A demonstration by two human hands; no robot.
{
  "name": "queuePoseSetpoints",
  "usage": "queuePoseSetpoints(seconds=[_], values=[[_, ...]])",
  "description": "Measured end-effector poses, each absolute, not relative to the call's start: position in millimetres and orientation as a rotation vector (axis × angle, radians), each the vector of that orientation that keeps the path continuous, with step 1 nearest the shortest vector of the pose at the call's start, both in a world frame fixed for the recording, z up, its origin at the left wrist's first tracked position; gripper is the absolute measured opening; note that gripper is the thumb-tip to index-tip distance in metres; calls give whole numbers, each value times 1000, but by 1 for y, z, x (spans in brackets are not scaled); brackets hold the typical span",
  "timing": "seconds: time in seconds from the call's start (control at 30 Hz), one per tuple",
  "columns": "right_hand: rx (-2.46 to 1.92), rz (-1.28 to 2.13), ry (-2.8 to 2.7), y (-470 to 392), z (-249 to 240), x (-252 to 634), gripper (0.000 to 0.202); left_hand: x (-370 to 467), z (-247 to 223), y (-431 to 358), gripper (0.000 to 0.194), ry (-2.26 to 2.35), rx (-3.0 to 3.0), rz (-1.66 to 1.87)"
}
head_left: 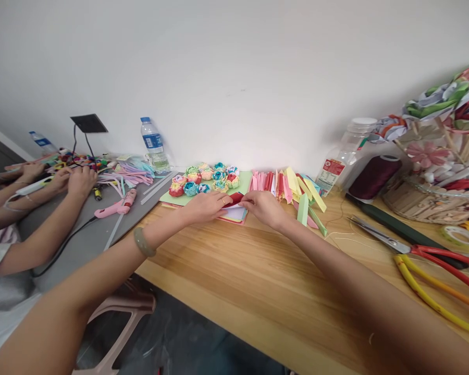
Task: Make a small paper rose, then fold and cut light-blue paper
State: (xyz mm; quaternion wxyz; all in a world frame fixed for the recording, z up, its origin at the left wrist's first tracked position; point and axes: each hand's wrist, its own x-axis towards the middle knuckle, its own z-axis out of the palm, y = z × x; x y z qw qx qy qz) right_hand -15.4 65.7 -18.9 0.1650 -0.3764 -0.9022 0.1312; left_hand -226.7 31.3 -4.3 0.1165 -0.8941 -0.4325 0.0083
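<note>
A small piece of red paper (233, 199) is pinched between my two hands above a stack of coloured paper sheets (236, 214). From the left, my left hand (208, 206) grips it with closed fingers; a ring and a pale bangle show on that side. My right hand (263, 207) closes on the paper's right end with thumb and fingers. Rows of crinkled paper flowers (204, 178) sit on a green sheet (184, 198) just behind my left hand. Folded paper strips (283, 186) in pink, red, yellow and green lie beyond my right hand.
At right are scissors (391, 240), a dark thread spool (375, 177), a clear bottle (336, 159) and a decorated basket (437, 200). Leftward, a water bottle (154, 146) and pink glue gun (117, 205) stand near other people's hands (76, 182). A stool (119, 323) is below.
</note>
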Motion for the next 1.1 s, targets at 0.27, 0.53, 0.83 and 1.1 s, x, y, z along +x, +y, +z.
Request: queuePoseSetpoints(seconds=[0.27, 0.53, 0.83, 1.1], values=[[-1091, 387, -2525, 66, -11, -18, 28, -232, -3, 38, 46, -1236, -2696, 52], [-1125, 402, -2531, 68, -8, -19, 28, -234, 3, 43, 37, -1260, -2768, 58], [-1170, 431, -2528, 68, 3, -20, 28, -236, 11, 48, 31, -1293, -2733, 148], [-1166, 434, -2509, 68, 6, -22, 30, -230, 9, 37, 50, -1311, -2683, 172]])
